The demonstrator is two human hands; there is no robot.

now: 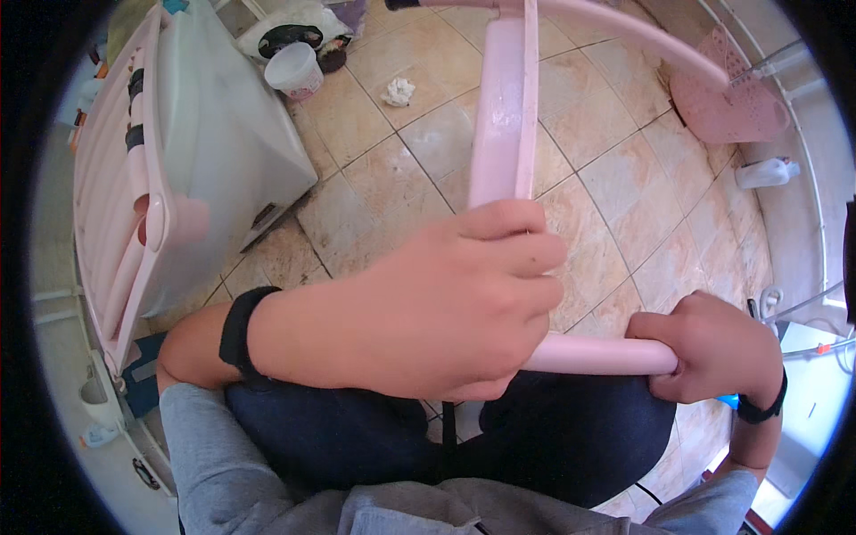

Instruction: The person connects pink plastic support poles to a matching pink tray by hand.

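Note:
A pink plastic frame [502, 134] stretches away from me over the floor, with a long flat upright bar and a curved crosspiece [637, 36] at its far end. One tip of that crosspiece is dark. My left hand [490, 294], with a black band on its wrist, is closed around the frame's near end. From beneath it a short rounded pink bar [606, 354] runs right, above my knees. My right hand [718, 348] is wrapped round the right end of this bar. The left hand hides where the two bars meet.
At the left stands a large translucent bin [227, 152] with a pink slatted panel [116, 196] by it. A white tub [294, 71] and crumpled paper [398, 92] lie on the tiled floor [428, 160]. Far right are a pink basket [727, 102] and a white bottle [767, 173].

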